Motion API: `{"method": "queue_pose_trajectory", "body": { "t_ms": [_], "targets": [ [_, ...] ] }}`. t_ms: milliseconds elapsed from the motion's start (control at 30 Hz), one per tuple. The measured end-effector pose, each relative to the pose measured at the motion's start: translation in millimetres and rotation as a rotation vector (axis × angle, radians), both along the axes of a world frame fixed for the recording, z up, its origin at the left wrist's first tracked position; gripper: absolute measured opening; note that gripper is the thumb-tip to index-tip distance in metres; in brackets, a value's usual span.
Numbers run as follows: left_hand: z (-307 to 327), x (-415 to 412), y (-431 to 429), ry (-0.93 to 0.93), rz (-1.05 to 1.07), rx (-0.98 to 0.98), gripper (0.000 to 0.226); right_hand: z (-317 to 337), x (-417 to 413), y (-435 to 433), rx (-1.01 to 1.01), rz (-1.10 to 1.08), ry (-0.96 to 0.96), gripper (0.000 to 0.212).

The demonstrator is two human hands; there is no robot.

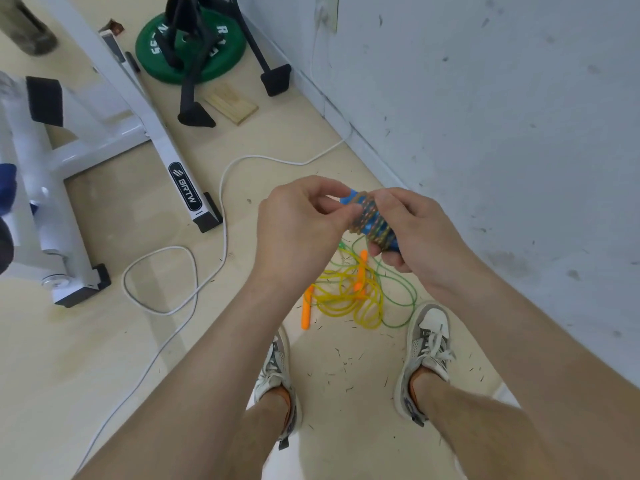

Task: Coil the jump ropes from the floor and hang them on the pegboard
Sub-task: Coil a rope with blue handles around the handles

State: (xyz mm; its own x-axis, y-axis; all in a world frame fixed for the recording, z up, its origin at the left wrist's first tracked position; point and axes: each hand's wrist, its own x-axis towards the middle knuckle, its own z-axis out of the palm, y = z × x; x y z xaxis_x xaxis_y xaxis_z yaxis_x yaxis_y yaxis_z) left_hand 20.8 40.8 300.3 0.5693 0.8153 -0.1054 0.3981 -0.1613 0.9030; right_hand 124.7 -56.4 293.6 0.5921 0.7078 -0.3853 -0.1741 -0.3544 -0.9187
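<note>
Our right hand point(405, 233) grips a bundle of blue handles point(372, 220), fingers curled under it and thumb over the top. A cord point(363, 216) is wound in tight turns round the handles. Our left hand point(298, 223) meets the bundle from the left, its thumb and fingertips pinching the cord at the wraps. Both hands hold the bundle in the air, above the floor point(104, 358) and near the wall point(502, 116) on the right.

Right below the hands, two more ropes lie loose on the floor. A yellow rope point(346, 299) sits in a tangle of loops with its two orange handles point(306, 310), one at the left edge of the tangle and one across its middle. A green rope point(401, 299) loops through and round the tangle, reaching further right. The heap lies just beyond our shoes point(429, 341), between them.

To the left, a white cable point(194, 282) runs over the floor in a wide loop and goes on toward the wall. Further left stands a white frame point(156, 133) with black end caps. At the far end lie a green plate point(221, 60), with black bars across it, and a wooden block point(231, 103) just near of it.
</note>
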Motion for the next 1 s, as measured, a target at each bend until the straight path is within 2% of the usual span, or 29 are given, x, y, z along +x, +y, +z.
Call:
{"method": "queue_pose_trajectory", "body": {
  "t_ms": [100, 233, 433, 500, 633, 733, 867, 1000],
  "targets": [
    [0, 1, -1, -0.053, 0.029, -0.035, 0.015, -1, -1, 1, 0.023, -0.078, 0.047, 0.030],
    [0, 1, -7, -0.082, -0.036, -0.054, 0.024, -1, 3, 2, 0.060, -0.172, 0.171, 0.032],
    [2, -1, -5, -0.171, -0.056, -0.110, 0.024, 0, 6, 1, 0.139, -0.187, 0.348, 0.029],
    [3, -1, -6, -0.181, -0.060, -0.096, 0.025, 0, 7, 0, 0.139, -0.198, 0.336, 0.026],
    [3, -2, -9, -0.158, -0.109, -0.031, 0.020, 1, 5, 1, 0.097, -0.226, 0.164, 0.023],
    [1, -3, -8, -0.151, -0.148, 0.026, 0.022, 0, 5, 0, 0.083, -0.236, 0.141, 0.023],
    [1, -3, -8, -0.156, -0.188, 0.117, 0.022, 1, 9, -1, 0.106, -0.203, 0.333, 0.024],
    [3, -2, -9, -0.237, -0.167, -0.044, 0.021, 2, 11, -2, 0.145, -0.174, 0.560, 0.032]
  ]
}}
